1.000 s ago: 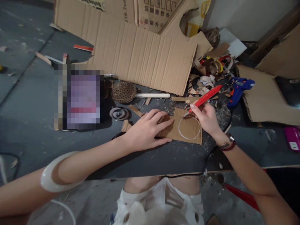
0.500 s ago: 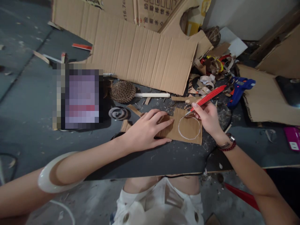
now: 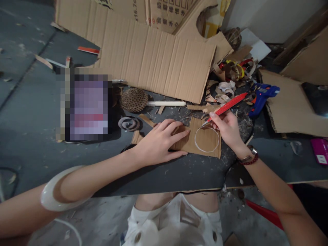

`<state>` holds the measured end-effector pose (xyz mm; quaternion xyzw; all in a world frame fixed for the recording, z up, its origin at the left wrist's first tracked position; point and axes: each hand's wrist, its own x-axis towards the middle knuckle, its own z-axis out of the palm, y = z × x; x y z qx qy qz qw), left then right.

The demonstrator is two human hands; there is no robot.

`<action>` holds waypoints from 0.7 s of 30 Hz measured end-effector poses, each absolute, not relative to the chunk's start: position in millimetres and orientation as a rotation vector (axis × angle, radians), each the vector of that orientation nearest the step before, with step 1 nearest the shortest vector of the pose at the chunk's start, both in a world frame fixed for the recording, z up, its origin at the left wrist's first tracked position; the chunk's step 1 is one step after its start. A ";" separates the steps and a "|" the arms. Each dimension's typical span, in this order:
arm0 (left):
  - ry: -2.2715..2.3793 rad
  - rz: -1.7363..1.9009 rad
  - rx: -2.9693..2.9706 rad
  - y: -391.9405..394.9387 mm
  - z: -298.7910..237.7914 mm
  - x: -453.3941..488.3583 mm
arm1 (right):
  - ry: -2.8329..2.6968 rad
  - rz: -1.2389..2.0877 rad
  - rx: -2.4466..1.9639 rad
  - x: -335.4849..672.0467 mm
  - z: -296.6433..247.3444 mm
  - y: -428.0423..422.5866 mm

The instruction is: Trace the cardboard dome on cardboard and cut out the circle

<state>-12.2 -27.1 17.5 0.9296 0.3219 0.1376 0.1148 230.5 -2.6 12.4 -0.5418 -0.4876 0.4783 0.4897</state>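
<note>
A small cardboard square (image 3: 202, 148) with a white circle drawn on it lies on the dark work board (image 3: 179, 174). My left hand (image 3: 160, 141) lies flat on its left part, fingers spread, pressing it down. My right hand (image 3: 227, 128) is closed round a red utility knife (image 3: 225, 106), whose blade tip touches the top of the circle.
A large corrugated sheet (image 3: 159, 61) lies behind the work. A rolled cardboard dome (image 3: 133, 99), a cardboard spiral (image 3: 129, 123) and a white stick (image 3: 166, 103) sit left of centre. A blue glue gun (image 3: 261, 97) and scrap strips (image 3: 230, 80) lie at the right. A pink object (image 3: 319, 150) is at the far right.
My right hand with the knife has shifted slightly up and left along the top of the circle. My left hand has stayed in place.
</note>
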 end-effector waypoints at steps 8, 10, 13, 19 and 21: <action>0.938 0.422 2.724 -26.9 17.0 -11.6 | -1.197 1.165 -1.321 230.6 12.4 -3.4; 0.943 0.415 2.727 -27.0 17.0 -11.5 | -1.199 1.163 -1.322 230.8 12.3 -3.6; 0.949 0.402 2.730 -27.1 17.2 -11.6 | -1.202 1.164 -1.322 230.8 12.2 -3.7; 0.945 0.391 2.719 -27.3 18.1 -12.2 | -1.229 1.145 -1.345 230.9 11.6 -4.1; 0.945 0.390 2.717 -27.2 18.1 -12.1 | -1.230 1.147 -1.344 230.9 11.5 -4.2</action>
